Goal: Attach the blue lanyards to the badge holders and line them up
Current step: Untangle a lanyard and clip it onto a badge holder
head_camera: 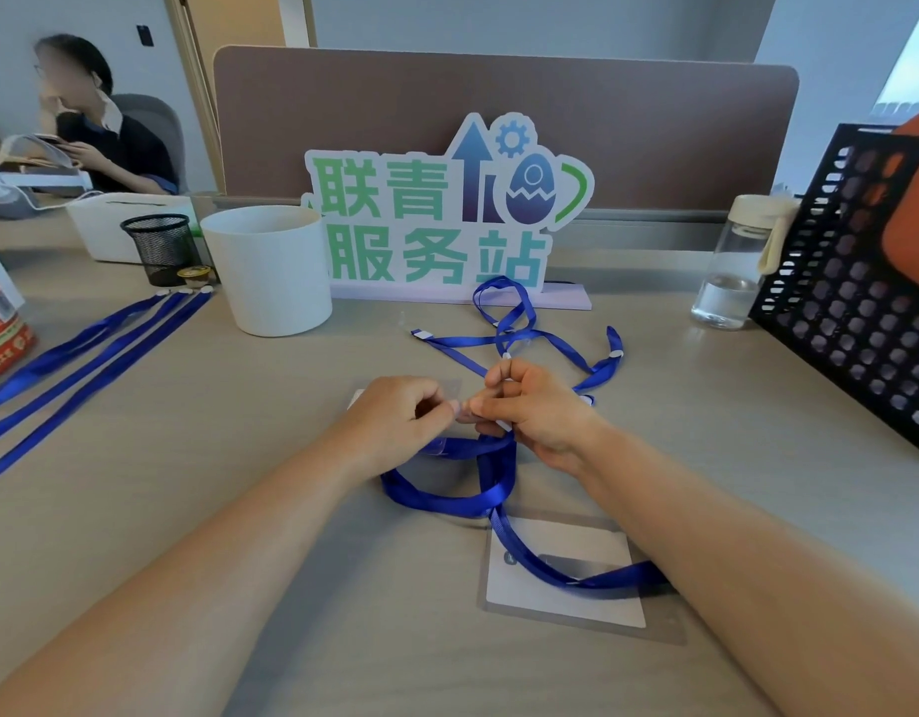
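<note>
Between the fingertips: left grip (400,419) pinched on a clear badge holder (449,389), right grip (537,406) pinched on the blue lanyard (447,496) end. Held tip to tip, probably for clipping through the slot. Nearer than both grips, its loose loop on the worktop (240,406); beyond, tangled lanyards (524,333); far left, straightened lanyards (84,349).

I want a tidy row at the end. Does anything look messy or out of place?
Yes: the loose lanyards before the sign lie crossed and looped, unlike the three straight lanyards at left.
</note>
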`<state>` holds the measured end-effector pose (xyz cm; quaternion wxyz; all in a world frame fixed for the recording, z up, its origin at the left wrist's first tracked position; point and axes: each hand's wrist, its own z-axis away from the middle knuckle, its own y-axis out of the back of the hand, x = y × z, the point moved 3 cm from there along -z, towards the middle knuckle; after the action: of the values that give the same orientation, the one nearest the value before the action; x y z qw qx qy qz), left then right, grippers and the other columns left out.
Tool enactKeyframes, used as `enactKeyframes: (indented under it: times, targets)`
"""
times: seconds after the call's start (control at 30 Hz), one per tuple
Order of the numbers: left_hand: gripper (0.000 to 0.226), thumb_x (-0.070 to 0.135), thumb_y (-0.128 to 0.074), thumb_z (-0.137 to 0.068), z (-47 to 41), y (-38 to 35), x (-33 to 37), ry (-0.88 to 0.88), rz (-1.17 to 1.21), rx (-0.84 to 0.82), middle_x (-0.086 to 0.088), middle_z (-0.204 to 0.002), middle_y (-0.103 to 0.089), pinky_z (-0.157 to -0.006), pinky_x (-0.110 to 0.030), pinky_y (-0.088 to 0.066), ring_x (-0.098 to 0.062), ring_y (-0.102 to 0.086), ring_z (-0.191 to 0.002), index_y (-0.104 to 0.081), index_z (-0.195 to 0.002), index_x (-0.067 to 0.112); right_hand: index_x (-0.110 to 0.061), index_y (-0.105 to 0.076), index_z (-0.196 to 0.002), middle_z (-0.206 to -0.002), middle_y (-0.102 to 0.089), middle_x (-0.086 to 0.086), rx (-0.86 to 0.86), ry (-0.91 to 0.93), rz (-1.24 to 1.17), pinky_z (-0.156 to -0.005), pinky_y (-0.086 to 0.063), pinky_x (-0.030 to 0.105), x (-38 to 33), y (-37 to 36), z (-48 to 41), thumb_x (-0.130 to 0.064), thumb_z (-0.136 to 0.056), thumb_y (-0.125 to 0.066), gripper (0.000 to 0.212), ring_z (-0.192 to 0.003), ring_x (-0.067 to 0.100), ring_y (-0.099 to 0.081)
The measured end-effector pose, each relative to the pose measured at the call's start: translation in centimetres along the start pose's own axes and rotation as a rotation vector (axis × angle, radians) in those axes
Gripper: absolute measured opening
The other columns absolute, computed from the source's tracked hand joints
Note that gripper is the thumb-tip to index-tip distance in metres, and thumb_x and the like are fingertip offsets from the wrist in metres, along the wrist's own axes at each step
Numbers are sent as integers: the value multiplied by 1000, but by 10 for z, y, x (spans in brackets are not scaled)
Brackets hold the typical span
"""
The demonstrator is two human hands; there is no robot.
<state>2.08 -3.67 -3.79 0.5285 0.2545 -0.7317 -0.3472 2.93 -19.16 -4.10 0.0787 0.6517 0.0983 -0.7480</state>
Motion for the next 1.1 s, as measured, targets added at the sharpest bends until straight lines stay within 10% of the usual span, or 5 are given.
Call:
enactKeyframes:
  times: [0.33, 0.67, 1.1]
  targets:
    - [37, 23, -41, -92, 2, -4, 17, -114, -355, 44, 5, -61, -36, -53, -31, -21, -19, -38, -65, -30, -57, 19, -10, -43, -83, -64, -70, 6, -13, 49, -2, -62, -54, 24, 0, -2, 3, 8, -84, -59, 24, -54, 11, -66]
    - [25, 18, -43, -92, 2, -8, 14, -108, -237, 60, -8, -77, -56, -63, -33, -35, -24, -50, -74, -59, -79, 2, -11, -37, -79, -69, -69, 9, 20, 87, 52, -55, -53, 17, 0, -3, 5, 8, -84, -58, 29, -54, 9, -66]
    - [20, 12, -41, -92, 3, -7, 17, -137, -222, 115, 1, -71, -44, -56, -23, -27, -14, -39, -66, -44, -72, 13, -13, -36, -78, -72, -72, 9, 22, 104, 38, -66, -52, 27, 1, -1, 1, 6, -84, -59, 30, -68, 21, -66]
